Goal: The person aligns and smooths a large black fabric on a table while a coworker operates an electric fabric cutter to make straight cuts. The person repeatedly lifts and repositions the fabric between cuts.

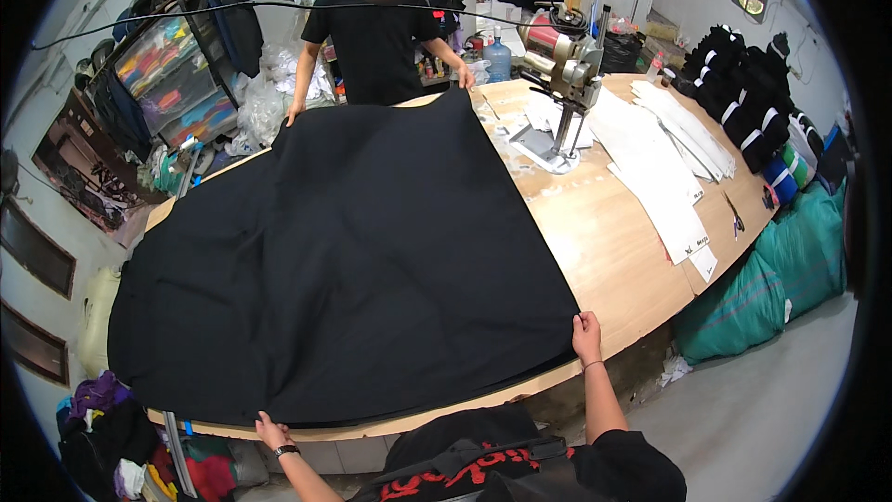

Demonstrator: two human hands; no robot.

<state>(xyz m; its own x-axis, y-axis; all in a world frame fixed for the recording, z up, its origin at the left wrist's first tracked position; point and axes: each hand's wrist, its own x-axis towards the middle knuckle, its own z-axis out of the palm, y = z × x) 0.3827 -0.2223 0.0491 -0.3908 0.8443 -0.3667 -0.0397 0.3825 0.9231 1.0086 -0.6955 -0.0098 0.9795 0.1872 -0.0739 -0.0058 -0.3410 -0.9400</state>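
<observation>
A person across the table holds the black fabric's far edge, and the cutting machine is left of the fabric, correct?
Not quite: the head view shows the cutting machine right of the black fabric. The person across the table holds the fabric's far edge.

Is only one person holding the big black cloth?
No, the near person's left hand and right hand hold the near edge of the black cloth, while another person's hands hold its far edge.

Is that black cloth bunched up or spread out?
Spread out: the black cloth covers much of the table, left hand and right hand gripping its near edge.
</observation>
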